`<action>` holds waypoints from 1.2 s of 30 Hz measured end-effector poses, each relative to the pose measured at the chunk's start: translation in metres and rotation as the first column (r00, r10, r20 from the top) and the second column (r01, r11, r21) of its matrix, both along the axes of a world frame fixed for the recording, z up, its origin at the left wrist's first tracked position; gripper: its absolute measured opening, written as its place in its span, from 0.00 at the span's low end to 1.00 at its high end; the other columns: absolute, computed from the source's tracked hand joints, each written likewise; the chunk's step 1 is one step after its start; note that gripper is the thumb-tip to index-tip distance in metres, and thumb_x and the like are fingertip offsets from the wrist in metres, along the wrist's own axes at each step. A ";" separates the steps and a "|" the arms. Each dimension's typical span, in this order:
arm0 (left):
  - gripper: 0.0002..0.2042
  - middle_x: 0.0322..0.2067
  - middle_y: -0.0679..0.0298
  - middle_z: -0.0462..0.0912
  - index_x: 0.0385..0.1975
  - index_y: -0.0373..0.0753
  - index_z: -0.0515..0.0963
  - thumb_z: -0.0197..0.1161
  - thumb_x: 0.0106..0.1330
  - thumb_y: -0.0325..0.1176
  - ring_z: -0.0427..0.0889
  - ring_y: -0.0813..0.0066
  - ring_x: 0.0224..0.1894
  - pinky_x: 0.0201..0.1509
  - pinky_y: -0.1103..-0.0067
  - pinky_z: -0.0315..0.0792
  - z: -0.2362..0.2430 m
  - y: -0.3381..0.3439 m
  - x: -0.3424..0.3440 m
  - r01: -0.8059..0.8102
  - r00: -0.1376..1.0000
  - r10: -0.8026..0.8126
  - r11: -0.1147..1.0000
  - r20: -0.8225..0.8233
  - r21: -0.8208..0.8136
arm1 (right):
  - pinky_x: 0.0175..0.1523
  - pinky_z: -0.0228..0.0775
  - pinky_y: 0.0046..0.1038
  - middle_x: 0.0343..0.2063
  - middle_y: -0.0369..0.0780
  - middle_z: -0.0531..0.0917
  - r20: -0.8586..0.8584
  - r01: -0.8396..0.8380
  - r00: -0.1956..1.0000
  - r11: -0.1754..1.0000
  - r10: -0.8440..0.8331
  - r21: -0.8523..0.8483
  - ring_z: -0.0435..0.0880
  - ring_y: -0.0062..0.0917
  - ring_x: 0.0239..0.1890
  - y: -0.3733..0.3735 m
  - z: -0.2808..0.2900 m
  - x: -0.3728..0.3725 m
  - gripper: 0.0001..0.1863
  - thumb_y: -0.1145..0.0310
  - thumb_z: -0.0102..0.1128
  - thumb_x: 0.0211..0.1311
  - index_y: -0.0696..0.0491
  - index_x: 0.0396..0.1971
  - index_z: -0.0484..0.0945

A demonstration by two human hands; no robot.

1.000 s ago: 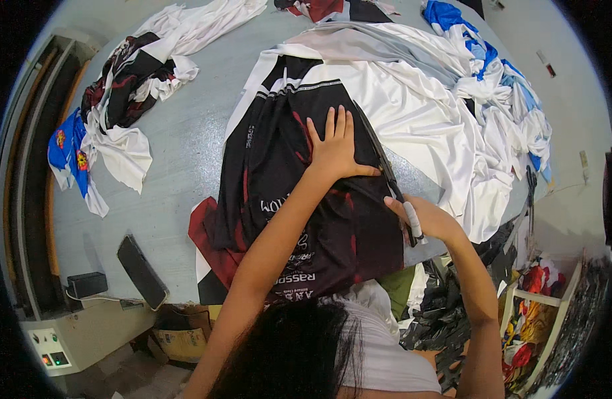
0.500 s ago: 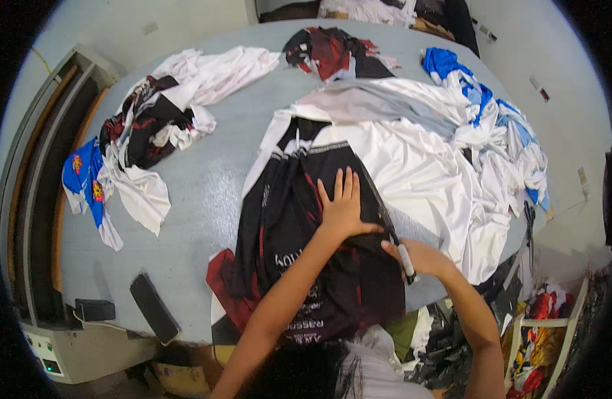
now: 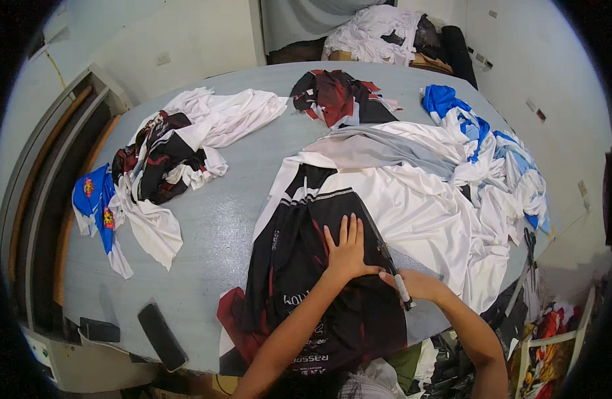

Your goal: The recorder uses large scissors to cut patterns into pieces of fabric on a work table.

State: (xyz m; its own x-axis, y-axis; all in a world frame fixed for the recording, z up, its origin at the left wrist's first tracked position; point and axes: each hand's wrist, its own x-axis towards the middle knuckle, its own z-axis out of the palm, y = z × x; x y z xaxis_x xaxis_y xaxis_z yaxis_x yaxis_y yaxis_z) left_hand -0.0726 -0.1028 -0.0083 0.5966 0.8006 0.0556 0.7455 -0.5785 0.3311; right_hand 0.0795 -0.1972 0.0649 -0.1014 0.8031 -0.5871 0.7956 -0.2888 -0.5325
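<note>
While the left hand [image 3: 350,258] lies flat, fingers spread, on black-and-red printed fabric [image 3: 296,266] at six o'clock of the grey desk [image 3: 209,243], right hand [image 3: 417,285] at the left's four o'clock, grip closed around dark scissors [image 3: 401,288] with white-wrapped handle, draped white cloth [image 3: 425,226] at three o'clock

The left hand [image 3: 350,256] lies flat, fingers spread, on a black cloth [image 3: 292,259], its thumb just beside the right hand [image 3: 415,284]. That one grips scissors [image 3: 403,290], blades pointing away along the cloth's edge. White fabric [image 3: 425,213] spreads beyond and right of both hands. Ahead of them I see a dark red heap [image 3: 332,96]; to their left, nearer the person, a phone [image 3: 161,336] and a small black box [image 3: 100,330] on the table [image 3: 213,229].
</note>
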 end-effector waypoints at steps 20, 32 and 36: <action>0.60 0.65 0.50 0.40 0.62 0.29 0.45 0.59 0.34 0.69 0.35 0.56 0.68 0.59 0.44 0.28 -0.001 -0.001 -0.001 -0.006 1.000 0.007 1.000 0.020 -0.023 | 0.23 0.68 0.27 0.09 0.40 0.74 -0.031 -0.139 0.990 0.990 0.139 0.012 0.77 0.28 0.15 0.026 -0.010 0.006 0.34 0.45 0.33 0.64 0.62 0.18 0.74; 0.63 0.64 0.50 0.42 0.61 0.28 0.48 0.58 0.28 0.73 0.37 0.57 0.67 0.59 0.44 0.28 -0.001 -0.002 -0.001 -0.017 0.999 0.015 0.999 0.044 0.037 | 0.23 0.68 0.26 0.11 0.41 0.76 -0.066 -0.041 0.997 0.999 0.040 -0.003 0.78 0.25 0.16 0.042 -0.003 -0.001 0.34 0.40 0.37 0.61 0.59 0.18 0.72; 0.64 0.64 0.50 0.42 0.61 0.28 0.47 0.58 0.27 0.74 0.36 0.56 0.67 0.59 0.44 0.28 -0.002 -0.002 -0.001 -0.016 0.999 0.015 1.000 0.036 0.019 | 0.24 0.69 0.26 0.10 0.40 0.76 -0.022 -0.170 0.985 0.983 0.169 -0.064 0.78 0.25 0.15 0.052 -0.004 0.006 0.35 0.40 0.36 0.61 0.58 0.13 0.73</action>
